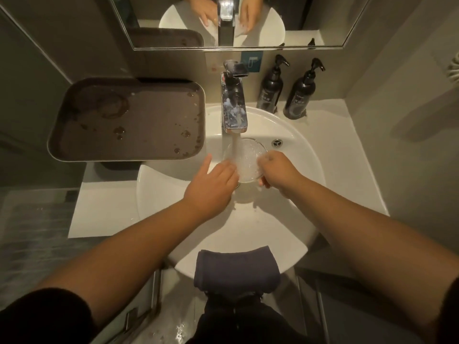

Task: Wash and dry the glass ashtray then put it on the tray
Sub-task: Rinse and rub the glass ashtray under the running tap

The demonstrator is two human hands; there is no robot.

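Over the white basin (293,155), under the running tap (234,105): the glass ashtray (246,160), held tilted in the stream, water (234,150) striking its inner face and foaming there. Left hand (211,187) against the ashtray's left edge, fingers curled on the rim, thumb stretched out to the left and clear of the glass. Right hand (278,172) closed on the right edge, fingers wrapped under and over the rim. So, a grip from both sides, each hand clasping the glass, neither spread wide. Ashtray above the basin floor, just in front of the spout and beside the overflow hole (277,142).

To the left, on the counter and reaching over the basin's rim: a dark tray (129,120), wet, dotted with drops and a ring-shaped mark, nothing on it. Behind the basin on the right, against the wall: two black pump bottles (285,90) side by side. On the near rim of the basin: a folded dark cloth (236,269), draped over the edge. Above the tap: a mirror (323,21), with hands and tap reflected.
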